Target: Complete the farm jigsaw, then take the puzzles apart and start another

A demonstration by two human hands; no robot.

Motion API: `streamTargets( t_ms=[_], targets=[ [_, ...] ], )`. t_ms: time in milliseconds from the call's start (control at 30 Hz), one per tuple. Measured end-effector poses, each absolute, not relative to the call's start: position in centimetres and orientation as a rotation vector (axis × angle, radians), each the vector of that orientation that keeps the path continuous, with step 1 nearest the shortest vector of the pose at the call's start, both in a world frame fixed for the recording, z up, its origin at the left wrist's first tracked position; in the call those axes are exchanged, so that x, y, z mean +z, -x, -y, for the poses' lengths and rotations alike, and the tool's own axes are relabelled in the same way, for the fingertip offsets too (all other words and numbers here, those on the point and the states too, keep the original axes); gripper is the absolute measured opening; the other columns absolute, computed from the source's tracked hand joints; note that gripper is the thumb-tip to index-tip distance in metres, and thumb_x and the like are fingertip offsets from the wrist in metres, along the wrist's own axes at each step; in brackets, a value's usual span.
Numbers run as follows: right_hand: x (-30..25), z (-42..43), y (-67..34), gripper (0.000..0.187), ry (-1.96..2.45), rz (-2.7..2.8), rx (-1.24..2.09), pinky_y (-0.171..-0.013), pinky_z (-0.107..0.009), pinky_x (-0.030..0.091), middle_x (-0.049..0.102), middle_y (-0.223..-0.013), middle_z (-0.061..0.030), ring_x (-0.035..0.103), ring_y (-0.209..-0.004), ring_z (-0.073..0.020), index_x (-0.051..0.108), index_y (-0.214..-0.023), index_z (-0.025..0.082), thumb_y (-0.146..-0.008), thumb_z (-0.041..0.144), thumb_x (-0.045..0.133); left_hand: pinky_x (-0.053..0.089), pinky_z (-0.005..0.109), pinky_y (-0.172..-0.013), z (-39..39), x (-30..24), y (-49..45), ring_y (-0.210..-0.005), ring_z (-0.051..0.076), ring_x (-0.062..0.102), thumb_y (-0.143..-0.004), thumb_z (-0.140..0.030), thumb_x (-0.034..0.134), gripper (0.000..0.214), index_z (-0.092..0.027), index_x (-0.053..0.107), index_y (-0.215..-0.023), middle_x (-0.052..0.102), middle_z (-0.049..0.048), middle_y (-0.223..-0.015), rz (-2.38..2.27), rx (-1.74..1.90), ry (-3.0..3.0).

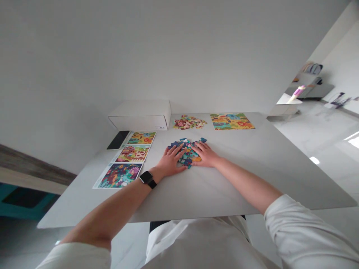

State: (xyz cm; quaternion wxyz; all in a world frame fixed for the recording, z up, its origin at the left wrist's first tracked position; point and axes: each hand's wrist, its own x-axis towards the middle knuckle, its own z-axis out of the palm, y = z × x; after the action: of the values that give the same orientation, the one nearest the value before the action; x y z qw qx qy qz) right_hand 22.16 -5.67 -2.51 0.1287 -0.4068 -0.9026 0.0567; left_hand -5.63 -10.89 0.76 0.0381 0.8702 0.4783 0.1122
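A pile of mostly blue and teal jigsaw puzzle pieces (185, 160) lies on the table between my hands. My left hand (170, 161), with a black watch (146, 177) on the wrist, rests flat against the pile's left side, fingers spread. On the opposite side my right hand (206, 154) lies with fingers stretched over the pile's edge. Both hands touch the pieces, and some pieces are hidden under the fingers. One blue piece (203, 140) sits at the pile's far right edge, by my right fingertips.
Behind the pile lies a second heap of red and cream pieces (188, 122), beside an assembled-looking animal puzzle (232, 121). A white box (140, 116) stands against the wall. Left are a black phone (118, 140) and three picture sheets, the nearest a dark sea-like picture (120, 175).
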Motion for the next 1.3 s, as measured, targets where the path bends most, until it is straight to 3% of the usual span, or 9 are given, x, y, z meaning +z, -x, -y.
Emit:
streamTargets(
  t_ms=[133, 300, 400, 633, 700, 1067, 1233, 1300],
  targets=[
    [-2.3, 3.9, -19.3, 0.108, 1.26, 2.599, 0.166, -0.13, -0.068, 0.025, 0.036, -0.174, -0.0217, 0.03, -0.161, -0.0479, 0.04, -0.169, 0.023, -0.086, 0.087, 0.064, 0.019, 0.07, -0.132, 10.4, 0.9, 7.4, -0.162, 0.041, 0.032, -0.098, -0.052, 0.063, 0.074, -0.033, 0.044, -0.167, 0.037, 0.0118, -0.176, -1.567, 0.358, -2.664],
    [-2.4, 1.9, -18.7, 0.095, 1.205, 2.512, 0.159, -0.13, -0.064, 0.03, 0.042, -0.171, -0.0178, 0.035, -0.159, -0.0441, 0.045, -0.166, 0.026, -0.091, 0.083, 0.062, 0.015, 0.077, -0.129, 10.8, 0.5, 7.0, -0.164, 0.047, 0.025, -0.087, -0.075, 0.07, 0.099, -0.031, 0.039, -0.169, 0.033, 0.0164, -0.177, -1.729, 0.316, -2.541],
    [-2.4, 0.6, -19.5, 0.087, 1.281, 2.412, 0.179, -0.129, -0.063, 0.031, 0.043, -0.17, -0.0197, 0.037, -0.159, -0.0424, 0.049, -0.163, 0.023, -0.097, 0.079, 0.054, 0.017, 0.078, -0.128, 10.4, 0.3, 6.5, -0.163, 0.047, 0.026, -0.087, -0.078, 0.068, 0.102, -0.03, 0.036, -0.171, 0.032, 0.0172, -0.177, -1.793, 0.323, -2.483],
    [-3.0, -0.3, -21.1, 0.123, 1.115, 2.625, 0.286, -0.13, -0.064, 0.03, 0.039, -0.171, -0.0258, 0.036, -0.16, -0.0457, 0.027, -0.173, 0.015, -0.082, 0.089, 0.067, 0.017, 0.071, -0.131, 7.6, 0.4, 7.7, -0.163, 0.043, 0.029, -0.093, -0.075, 0.063, 0.094, -0.031, 0.036, -0.171, 0.035, 0.0157, -0.176, -1.711, 0.284, -2.54],
    [-3.1, -0.3, -21.3, 0.125, 1.047, 2.655, 0.275, -0.13, -0.064, 0.03, 0.037, -0.173, -0.025, 0.034, -0.161, -0.0455, 0.025, -0.174, 0.016, -0.082, 0.09, 0.065, 0.017, 0.069, -0.132, 6.8, 0.4, 8.3, -0.163, 0.042, 0.028, -0.092, -0.075, 0.064, 0.095, -0.031, 0.036, -0.171, 0.034, 0.0155, -0.176, -1.683, 0.284, -2.565],
    [-2.9, -3.2, -17.5, 0.107, 1.007, 2.58, 0.216, -0.127, -0.062, 0.035, 0.046, -0.168, -0.023, 0.044, -0.154, -0.0427, 0.039, -0.169, 0.018, -0.088, 0.08, 0.068, 0.022, 0.067, -0.132, 2.7, 0.5, 11.8, -0.16, 0.04, 0.035, -0.095, -0.071, 0.062, 0.088, -0.029, 0.039, -0.169, 0.036, 0.0145, -0.175, -1.603, 0.274, -2.635],
    [-1.7, -6.7, -19.9, 0.063, 1.081, 2.364, 0.276, -0.124, -0.052, 0.043, 0.061, -0.154, -0.0161, 0.053, -0.146, -0.0318, 0.057, -0.156, 0.023, -0.106, 0.061, 0.053, 0.033, 0.056, -0.131, 0.1, 2.4, 12.2, -0.153, 0.032, 0.047, -0.109, -0.053, 0.044, 0.059, -0.022, 0.052, -0.158, 0.055, 0.0146, -0.161, -1.522, 0.603, -2.633],
    [-1.3, -9.0, -21.6, 0.055, 1.236, 2.264, 0.226, -0.123, -0.053, 0.044, 0.064, -0.149, -0.0174, 0.055, -0.143, -0.0327, 0.061, -0.15, 0.02, -0.107, 0.054, 0.054, 0.04, 0.049, -0.128, -1.9, 3.2, 11.1, -0.149, 0.029, 0.051, -0.109, -0.051, 0.043, 0.056, -0.021, 0.053, -0.155, 0.057, 0.0143, -0.157, -1.547, 0.726, -2.572]
  ],
)
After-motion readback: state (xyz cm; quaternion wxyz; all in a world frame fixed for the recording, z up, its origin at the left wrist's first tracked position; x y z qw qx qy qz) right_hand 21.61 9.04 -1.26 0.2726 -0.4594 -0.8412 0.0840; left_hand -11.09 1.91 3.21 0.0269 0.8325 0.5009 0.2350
